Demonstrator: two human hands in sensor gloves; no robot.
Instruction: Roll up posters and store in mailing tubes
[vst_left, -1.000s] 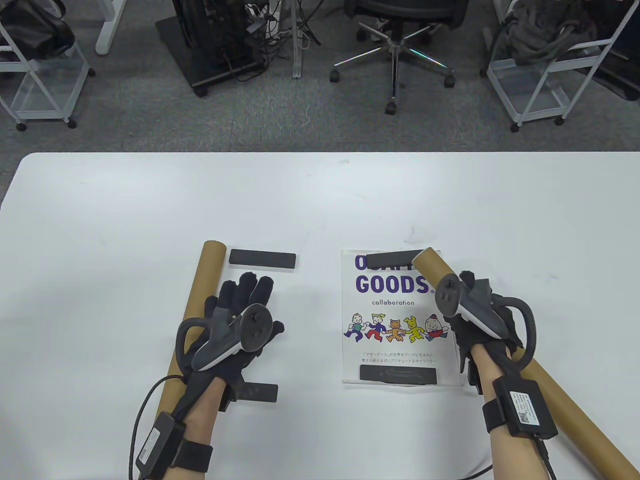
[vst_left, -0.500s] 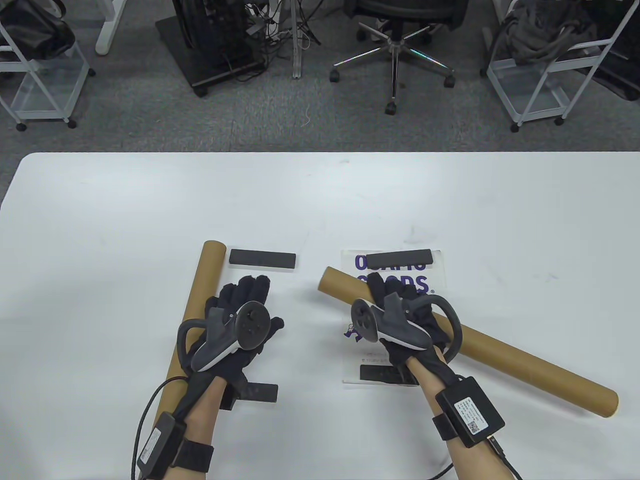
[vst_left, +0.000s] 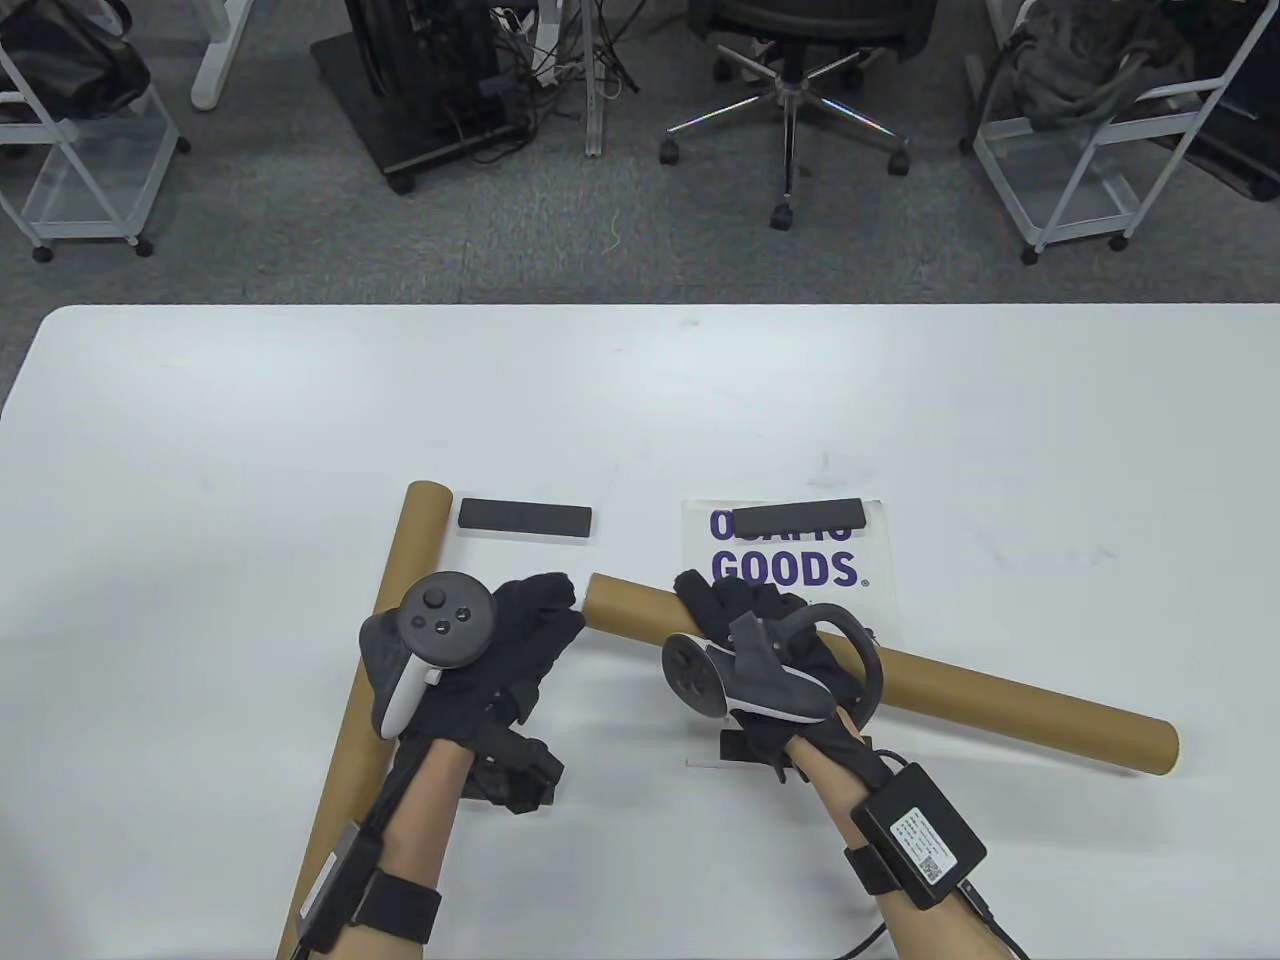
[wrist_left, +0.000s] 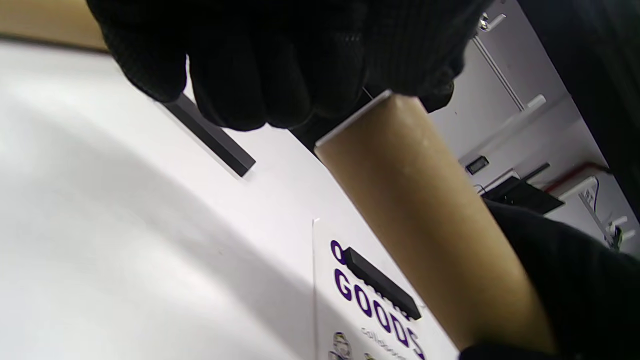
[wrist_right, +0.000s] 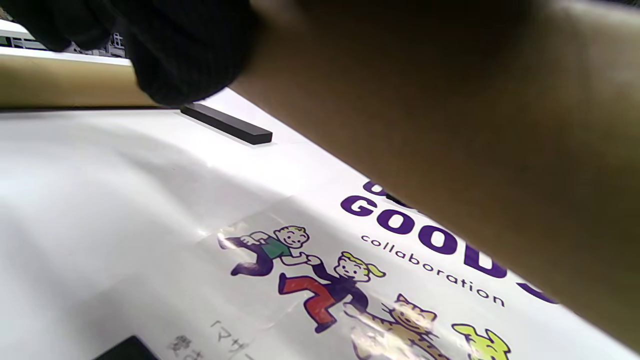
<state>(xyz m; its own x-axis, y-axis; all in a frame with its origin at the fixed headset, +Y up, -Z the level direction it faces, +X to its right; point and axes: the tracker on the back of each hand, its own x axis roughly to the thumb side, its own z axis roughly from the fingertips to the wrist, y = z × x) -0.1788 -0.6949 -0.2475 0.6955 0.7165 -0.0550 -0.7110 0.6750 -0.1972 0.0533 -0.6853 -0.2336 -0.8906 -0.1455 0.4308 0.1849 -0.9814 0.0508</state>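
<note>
A brown cardboard mailing tube (vst_left: 1000, 695) lies slanted over the lower part of a white "GOODS" poster (vst_left: 800, 570). My right hand (vst_left: 740, 610) grips the tube near its left end from above. My left hand (vst_left: 570, 600) reaches across, and its fingers close on the tube's white end cap (wrist_left: 350, 117). The poster lies flat under a black bar (vst_left: 800, 517) at its top edge and another (vst_left: 740, 748) at its bottom edge, half hidden by my right wrist. In the right wrist view the tube (wrist_right: 450, 125) hangs just above the poster's cartoon figures (wrist_right: 300, 260).
A second brown tube (vst_left: 400, 560) lies lengthwise at the left, partly under my left forearm. A loose black bar (vst_left: 525, 517) lies beside its far end, and another (vst_left: 520, 775) sits under my left wrist. Carts and an office chair stand beyond the table's far edge.
My right hand swung the tube from pointing away to nearly crosswise and moved it left over the poster. My left hand lifted off the table and turned right to the tube's end.
</note>
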